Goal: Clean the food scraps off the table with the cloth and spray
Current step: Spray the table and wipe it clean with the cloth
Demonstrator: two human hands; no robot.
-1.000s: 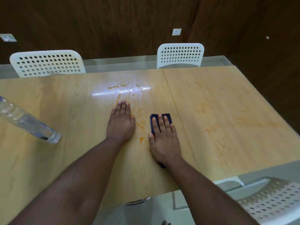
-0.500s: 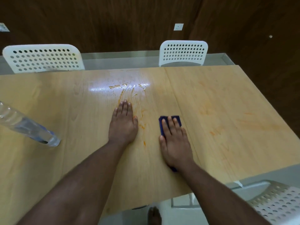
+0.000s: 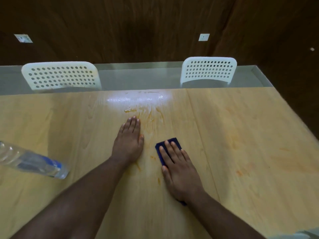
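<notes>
1. Head view, far left: clear bottle (image 3: 32, 163) lies on its side on the table (image 3: 241, 118), long axis running left-right, well apart from the hands; whether it is the spray cannot be told.
2. Left hand (image 3: 128, 144): flat, fingers straight, palm on wood; probably bracing the body.
3. Orange smears (image 3: 148, 118): between and beyond both hands, also at right.
4. Right hand (image 3: 179, 171): flat, fingers straight, pressing the dark blue cloth (image 3: 168, 145), prob. for wiping pressure. Cloth's long axis runs near-far, pointing twd. the smears.

Right hand (image 3: 179, 171) and dark blue cloth (image 3: 170, 144) beneath it have slid rightward across the table (image 3: 241, 135), away from the left hand (image 3: 128, 144).
</notes>
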